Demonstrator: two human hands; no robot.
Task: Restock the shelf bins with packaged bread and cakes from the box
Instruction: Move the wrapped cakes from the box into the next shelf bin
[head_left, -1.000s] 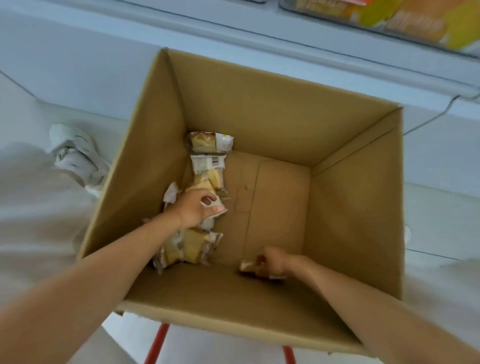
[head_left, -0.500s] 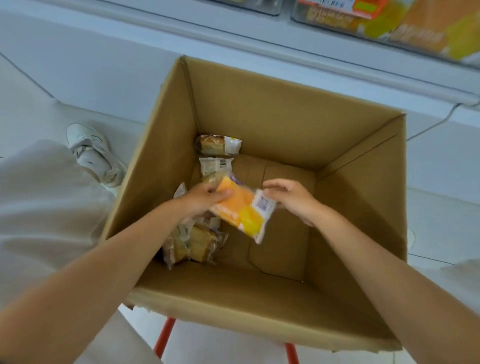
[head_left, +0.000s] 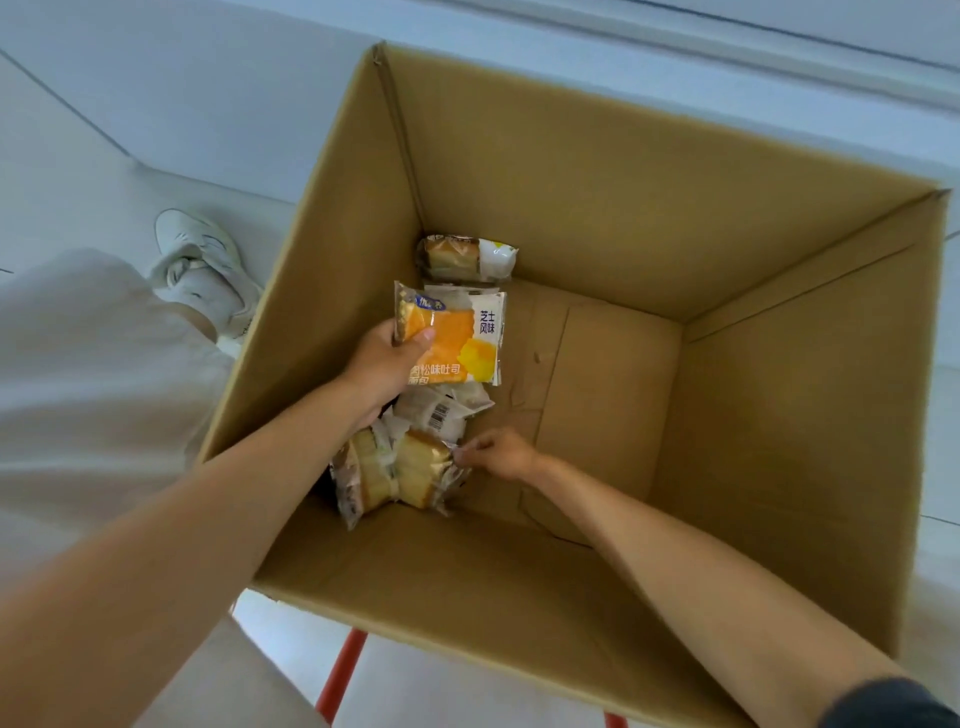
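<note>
A large open cardboard box (head_left: 613, 171) fills the view. My left hand (head_left: 382, 364) grips an orange-and-white bread packet (head_left: 457, 338) by its left edge, held above the box floor. Lower down, my right hand (head_left: 498, 453) pinches the edge of a clear-wrapped cake packet (head_left: 415, 467) lying at the box's near left. Beside that lies another cake packet (head_left: 363, 475), and a white wrapper with a barcode (head_left: 441, 413) sits just above them. One more cake packet (head_left: 465, 258) rests against the far wall.
My leg in light trousers (head_left: 88, 374) and a white shoe (head_left: 205, 265) are to the left of the box on the pale floor. Red stool legs (head_left: 340, 675) show under the box's near edge. A white shelf base (head_left: 623, 31) runs along the top.
The orange bread packet passed fully into my left hand and turned upright. My right hand let go of it and dropped to the cake packets at the box floor. The view tilted down.
</note>
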